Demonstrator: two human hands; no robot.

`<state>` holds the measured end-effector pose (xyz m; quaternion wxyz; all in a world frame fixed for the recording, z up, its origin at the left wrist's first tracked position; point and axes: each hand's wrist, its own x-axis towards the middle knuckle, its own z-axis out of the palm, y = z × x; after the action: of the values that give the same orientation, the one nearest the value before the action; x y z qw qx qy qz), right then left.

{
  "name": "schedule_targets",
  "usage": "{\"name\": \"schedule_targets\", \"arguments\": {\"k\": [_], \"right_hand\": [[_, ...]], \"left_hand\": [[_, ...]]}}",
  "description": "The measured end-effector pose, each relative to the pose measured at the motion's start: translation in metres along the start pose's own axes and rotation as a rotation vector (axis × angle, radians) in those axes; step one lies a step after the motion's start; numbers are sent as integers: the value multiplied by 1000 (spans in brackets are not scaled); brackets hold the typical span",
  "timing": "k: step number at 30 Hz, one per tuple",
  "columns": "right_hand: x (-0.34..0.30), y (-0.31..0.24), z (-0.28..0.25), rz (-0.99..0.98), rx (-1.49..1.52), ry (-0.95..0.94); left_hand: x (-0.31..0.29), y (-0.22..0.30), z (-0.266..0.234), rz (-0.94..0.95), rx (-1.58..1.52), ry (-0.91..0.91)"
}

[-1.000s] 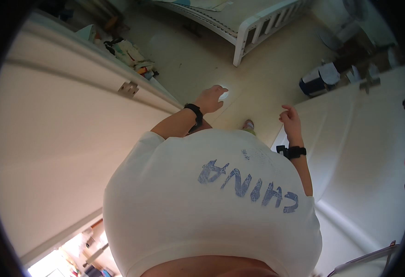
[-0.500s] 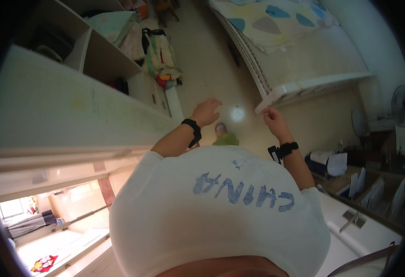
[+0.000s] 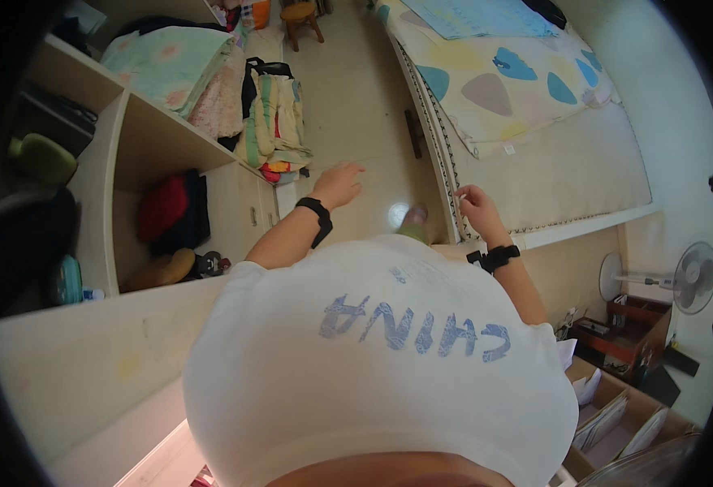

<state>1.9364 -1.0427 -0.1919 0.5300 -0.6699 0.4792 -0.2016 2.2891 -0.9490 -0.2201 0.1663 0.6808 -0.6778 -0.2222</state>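
Note:
My left hand [image 3: 339, 185] hangs in the air above the floor, fingers stretched out and open, holding nothing. It is nearest to a bundle of folded striped bedding [image 3: 275, 122] beside the cabinet. Over the near corner of the bed, my right hand [image 3: 481, 213] is loosely bent with nothing visible in it; whether it touches the bed frame I cannot tell. A black band is on each wrist. The bed [image 3: 559, 187] has a bare pale mattress part and a patterned quilt [image 3: 486, 93] with blue and grey shapes. One foot [image 3: 415, 215] shows below me on the floor.
An open shelf cabinet [image 3: 121, 195] with bags and folded cloth runs along the left. A small wooden stool [image 3: 301, 18] stands at the far end of the floor. To the right are a fan [image 3: 695, 277], a reddish-brown cabinet [image 3: 641, 337] and a divided box of papers [image 3: 616, 422].
I have moved forward into the room. The bed and shelves are closer, and the doorway scene at lower left has mostly left view. Both hands stay raised, without anything in them.

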Motion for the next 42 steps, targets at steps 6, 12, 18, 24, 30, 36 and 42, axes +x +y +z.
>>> {"name": "schedule_targets", "arguments": {"k": [6, 12, 18, 24, 30, 36, 42], "right_hand": [[149, -6, -25, -1, -50, -123], [283, -35, -48, -56, -123, -253], [364, -67, -48, -81, -152, -319], [396, -120, -39, -59, -306, -227], [430, -136, -33, -60, -244, -146], [456, -123, -20, -40, -297, -141], [503, -143, -12, -61, -221, -168]], "left_hand": [[76, -46, -33, -205, 26, -5], [160, -73, -58, -289, 12, 34], [212, -102, -76, -263, -40, 11], [271, -170, -123, -222, -61, 19], [308, -216, -155, -176, 6, 15], [330, -229, -176, -172, -16, 21], [330, -238, -207, -214, 60, 10]]}}
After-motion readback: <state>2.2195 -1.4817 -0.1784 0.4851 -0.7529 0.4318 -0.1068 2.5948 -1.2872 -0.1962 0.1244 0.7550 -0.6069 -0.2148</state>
